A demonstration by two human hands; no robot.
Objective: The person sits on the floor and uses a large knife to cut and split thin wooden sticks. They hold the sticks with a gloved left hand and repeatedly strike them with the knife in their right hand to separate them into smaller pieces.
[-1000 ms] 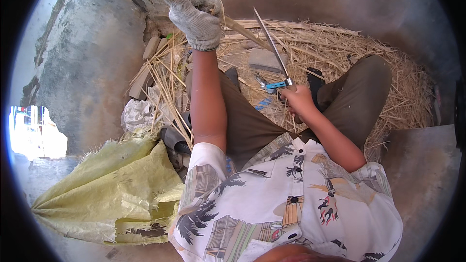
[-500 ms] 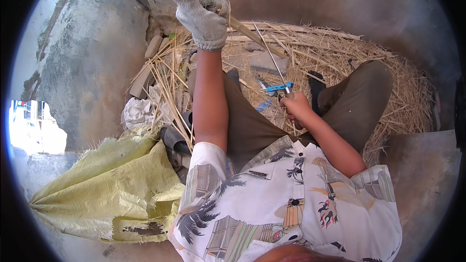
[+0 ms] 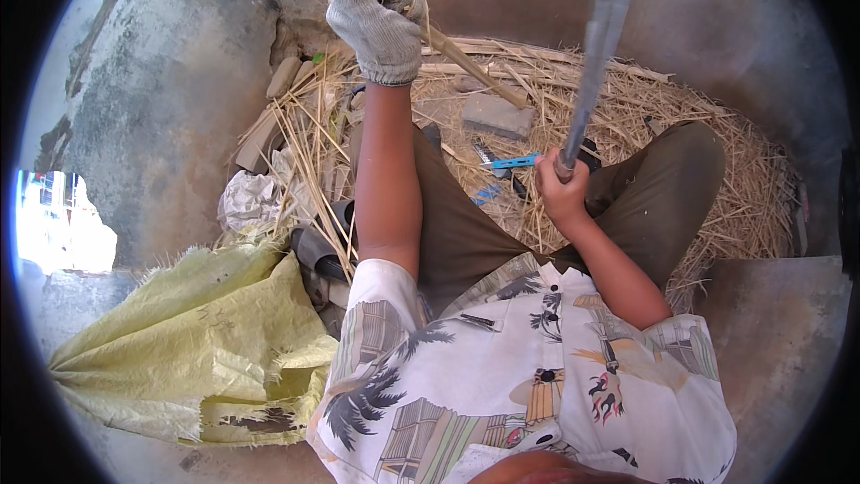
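Knife (image 3: 591, 76) now higher, further right

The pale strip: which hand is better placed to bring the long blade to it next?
Probably the right hand: it grips the long blade by its handle, while the gloved left hand is occupied holding the pale strip.

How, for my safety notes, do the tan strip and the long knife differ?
The strip is tan; the knife looks mostly grey. The gloved left hand grips the strip partway along; the bare right hand holds the knife at one end. The strip slants down toward the picture's right, the knife up toward it. Both are long and narrow.
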